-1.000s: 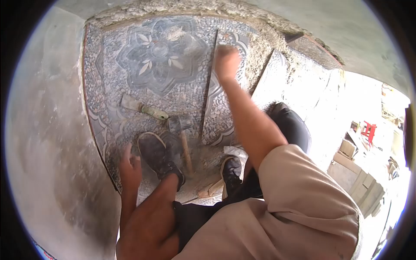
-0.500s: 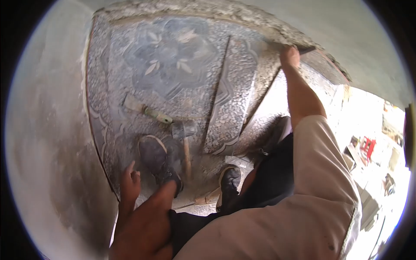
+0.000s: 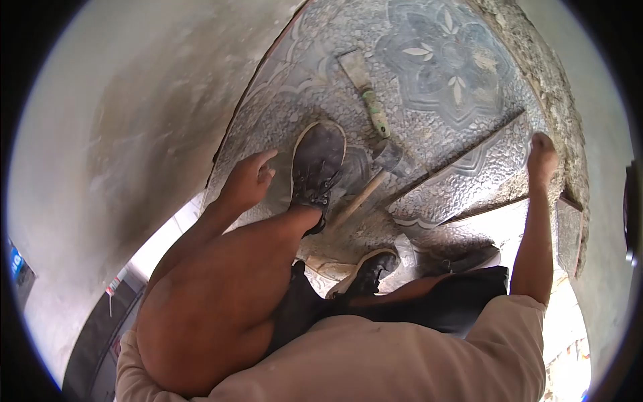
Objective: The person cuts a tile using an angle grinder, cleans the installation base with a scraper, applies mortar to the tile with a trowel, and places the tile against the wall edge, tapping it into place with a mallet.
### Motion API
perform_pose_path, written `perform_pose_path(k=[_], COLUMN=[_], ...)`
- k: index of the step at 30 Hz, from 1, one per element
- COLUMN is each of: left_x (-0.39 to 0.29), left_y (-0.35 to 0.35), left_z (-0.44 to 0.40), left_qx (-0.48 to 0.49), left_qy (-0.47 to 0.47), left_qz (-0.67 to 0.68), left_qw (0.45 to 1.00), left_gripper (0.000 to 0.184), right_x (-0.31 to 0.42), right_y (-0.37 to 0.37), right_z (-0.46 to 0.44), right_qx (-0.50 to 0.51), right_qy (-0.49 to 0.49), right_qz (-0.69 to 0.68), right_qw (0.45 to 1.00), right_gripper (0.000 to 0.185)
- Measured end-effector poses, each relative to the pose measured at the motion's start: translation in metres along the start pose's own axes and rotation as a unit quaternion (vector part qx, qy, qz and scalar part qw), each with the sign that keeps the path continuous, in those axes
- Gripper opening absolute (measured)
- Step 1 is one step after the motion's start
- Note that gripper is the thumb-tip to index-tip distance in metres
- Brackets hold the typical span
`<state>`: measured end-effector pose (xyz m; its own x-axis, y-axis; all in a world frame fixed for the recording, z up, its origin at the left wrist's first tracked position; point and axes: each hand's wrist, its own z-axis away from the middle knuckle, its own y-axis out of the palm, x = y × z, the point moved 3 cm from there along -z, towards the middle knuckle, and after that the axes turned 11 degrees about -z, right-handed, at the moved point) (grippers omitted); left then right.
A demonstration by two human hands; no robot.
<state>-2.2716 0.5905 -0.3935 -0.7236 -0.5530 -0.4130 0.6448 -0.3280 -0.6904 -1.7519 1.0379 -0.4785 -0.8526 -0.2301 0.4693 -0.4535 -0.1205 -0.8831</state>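
Observation:
My left hand (image 3: pixel 249 179) hovers beside my shoe at the left, index finger stretched out and the others loosely bent, holding nothing. My right hand (image 3: pixel 542 159) is closed by the far right end of a patterned tile strip (image 3: pixel 469 171), close to the rough wall edge. Its fingertips are turned away, so whatever they grip is hidden. Between my hands lies a scraper (image 3: pixel 370 100) with a worn green handle. Just below it, a dark-headed mallet (image 3: pixel 365 194) with a wooden handle rests on the floor.
Large pebble-patterned floor tiles (image 3: pixel 449 74) bear a grey flower design. A plastered wall (image 3: pixel 154 80) rises at the left, and broken masonry (image 3: pixel 556 87) edges the floor at the right. My shoes (image 3: pixel 318 161) stand near the mallet. A dark bar-like edge (image 3: pixel 569 202) lies below my right hand.
The view has turned, swinging the floor toward the upper right. My right hand has moved from the dark bar to the strip's end. Scraper and mallet still lie on the floor.

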Motion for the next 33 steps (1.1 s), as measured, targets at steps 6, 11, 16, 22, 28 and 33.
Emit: perform_pose_path(k=[6, 11, 16, 22, 28, 33], left_x=[-0.003, -0.012, -0.01, 0.0, -0.008, -0.041], left_y=[0.013, 0.012, 0.01, 0.008, -0.002, -0.041], left_z=[0.001, 0.006, 0.017, 0.021, 0.007, -0.013], left_qx=[-0.044, -0.062, -0.057, -0.076, -0.097, -0.12], left_qy=[0.009, 0.006, -0.007, 0.006, 0.034, 0.012], left_qz=[0.049, 0.082, 0.088, 0.092, 0.08, 0.042], left_qw=[0.998, 0.995, 0.994, 0.993, 0.991, 0.992], left_gripper=[0.044, 0.043, 0.042, 0.043, 0.048, 0.065], right_x=[0.284, 0.402, 0.438, 0.438, 0.397, 0.351], right_y=[0.121, 0.209, 0.252, 0.261, 0.192, 0.174], right_z=[0.062, 0.087, 0.09, 0.092, 0.103, 0.127], right_qx=[0.173, 0.211, 0.18, 0.185, 0.074, 0.175], right_qy=[-0.196, -0.181, -0.15, -0.085, -0.116, 0.023], right_qz=[-0.288, -0.323, -0.293, -0.238, -0.229, -0.006], right_qw=[0.921, 0.905, 0.927, 0.95, 0.964, 0.984], right_gripper=[0.006, 0.009, 0.015, 0.019, 0.026, 0.047])
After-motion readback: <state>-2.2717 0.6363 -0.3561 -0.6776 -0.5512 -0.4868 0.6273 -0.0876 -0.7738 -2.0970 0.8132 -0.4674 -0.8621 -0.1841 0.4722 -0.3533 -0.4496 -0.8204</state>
